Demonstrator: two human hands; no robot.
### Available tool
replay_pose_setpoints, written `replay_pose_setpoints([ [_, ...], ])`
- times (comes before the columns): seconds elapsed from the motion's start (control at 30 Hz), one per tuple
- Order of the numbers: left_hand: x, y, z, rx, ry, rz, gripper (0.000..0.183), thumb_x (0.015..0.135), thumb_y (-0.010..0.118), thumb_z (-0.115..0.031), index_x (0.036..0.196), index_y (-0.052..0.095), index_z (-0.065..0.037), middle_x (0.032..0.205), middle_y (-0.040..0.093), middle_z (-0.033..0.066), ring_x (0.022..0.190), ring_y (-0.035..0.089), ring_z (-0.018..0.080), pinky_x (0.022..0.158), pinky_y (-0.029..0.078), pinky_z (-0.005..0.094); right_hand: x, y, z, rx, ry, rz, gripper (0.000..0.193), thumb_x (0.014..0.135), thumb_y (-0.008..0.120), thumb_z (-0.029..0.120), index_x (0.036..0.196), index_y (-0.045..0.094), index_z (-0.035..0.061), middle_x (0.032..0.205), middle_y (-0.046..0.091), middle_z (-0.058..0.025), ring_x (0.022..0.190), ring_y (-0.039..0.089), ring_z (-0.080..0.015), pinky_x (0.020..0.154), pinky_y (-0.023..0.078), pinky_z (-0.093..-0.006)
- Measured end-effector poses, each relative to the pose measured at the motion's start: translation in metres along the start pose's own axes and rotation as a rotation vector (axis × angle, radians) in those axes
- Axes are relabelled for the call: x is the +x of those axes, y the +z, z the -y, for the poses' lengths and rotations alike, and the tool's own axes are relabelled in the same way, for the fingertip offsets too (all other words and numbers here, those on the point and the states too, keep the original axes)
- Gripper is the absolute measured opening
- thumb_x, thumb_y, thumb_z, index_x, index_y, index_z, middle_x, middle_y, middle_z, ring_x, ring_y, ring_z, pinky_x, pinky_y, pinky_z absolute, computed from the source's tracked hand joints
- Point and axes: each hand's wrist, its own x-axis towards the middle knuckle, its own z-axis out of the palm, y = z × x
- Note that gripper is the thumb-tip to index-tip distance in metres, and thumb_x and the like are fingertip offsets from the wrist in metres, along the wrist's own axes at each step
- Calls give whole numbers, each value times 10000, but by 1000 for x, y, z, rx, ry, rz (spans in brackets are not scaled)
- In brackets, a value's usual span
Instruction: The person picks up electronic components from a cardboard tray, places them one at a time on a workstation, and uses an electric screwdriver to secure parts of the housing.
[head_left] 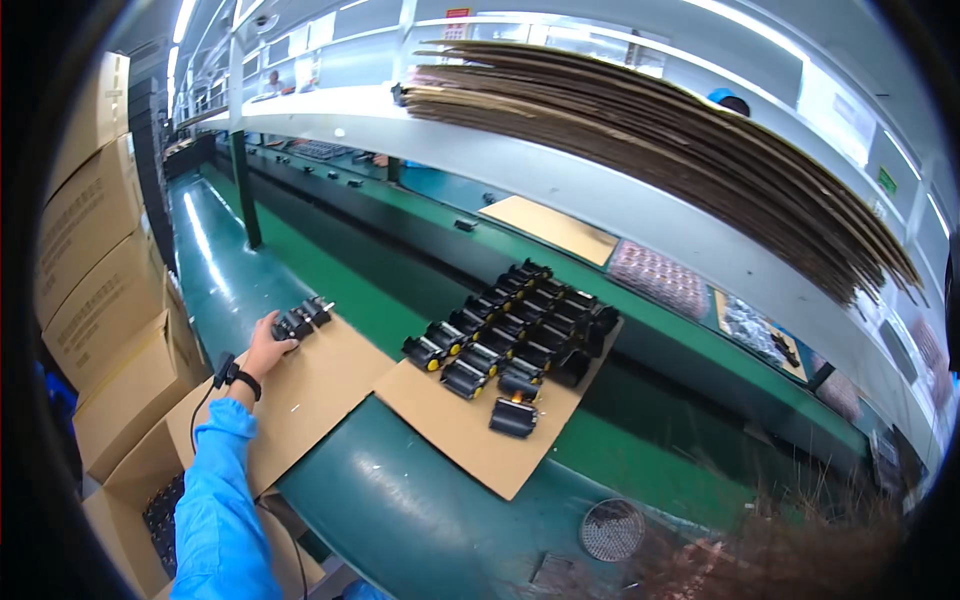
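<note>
My left hand [265,348] reaches out over the left cardboard sheet [325,385], its fingers curled round the near end of a short row of black roller-like parts [303,318]. A black wrist strap with a cable [236,376] sits on that wrist, below which a blue sleeve covers the forearm. On the second cardboard sheet [490,465], to the right, stand several rows of similar black parts [505,325], some with yellow wheels at their ends. One such part [514,417] lies a little apart at the near side. My right hand does not show.
Stacked cardboard boxes [110,290] line the left side; an open box [125,525] below holds dark parts. A green conveyor [640,475] runs behind the sheets. Flat cardboard [640,140] is piled on the shelf above. A round perforated disc [612,530] lies on the green table [390,500].
</note>
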Motion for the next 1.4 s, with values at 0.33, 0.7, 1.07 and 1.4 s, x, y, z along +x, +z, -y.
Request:
replay_pose_setpoints([
  [0.33,19,35,-7,-145,107,-56,693,730,843,-165,1344,575,12,1294,605,204,1231,581,356,1079,455,408,30,-12,0,68,110,-87,312,1060,519,442,1010,562,136,758,476,-17,657,428,-182,614,388,-344],
  [0.7,4,38,-5,-100,31,-152,756,665,888,-177,1333,581,0,1257,631,179,1201,609,344,1059,479,397,39,-21,-29,20,-34,14,305,1056,541,416,1095,572,115,722,538,-45,623,527,-199,589,450,-359],
  [1.07,-53,22,-202,-427,472,-238,549,802,778,-136,1311,601,-29,1262,638,172,1216,574,370,1084,419,446,18,8,-20,-136,-149,-63,240,1049,574,356,1047,545,117,786,532,-13,659,519,-153,622,476,-319],
  [1.4,-176,89,-338,-153,1125,432,328,855,758,-241,1128,656,-91,1334,584,111,1247,511,324,1036,390,450,10,9,-16,-69,-74,65,262,1042,590,367,1091,534,115,822,506,-16,718,502,-138,640,460,-322],
])
